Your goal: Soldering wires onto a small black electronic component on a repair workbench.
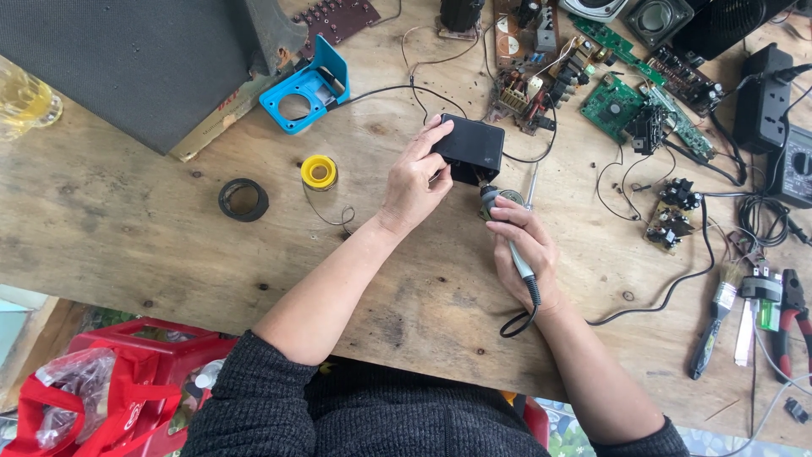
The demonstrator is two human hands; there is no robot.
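The left hand (414, 182) grips a small black box (470, 148), fingers curled over its near left corner and thumb underneath, tilting it up off the wooden workbench (152, 245) a little beyond the bench's middle. The right hand (523, 245) is closed pen-fashion round a soldering iron (506, 227), whose tip points up into the box's underside (the contact point itself is hidden by the fingers). The iron's cable (520, 320) loops off toward the near edge.

Outward to the left lie a yellow solder spool (319, 172) with a loose strand, a black tape ring (244, 200), and a blue plastic bracket (306, 89) toward the far edge. Loose circuit boards (613, 106) crowd the far right, while a brush (715, 326) and red-handled pliers (793, 317) sit near the right edge.

The risk, as I judge it, lies in the closeness of the left fingertips to the hot tip: a slip of the tilted box could bring skin against it. The plastic casing could also scorch if the iron leans on it, and the wire (397, 89) trailing from the box might snag and jerk the work.
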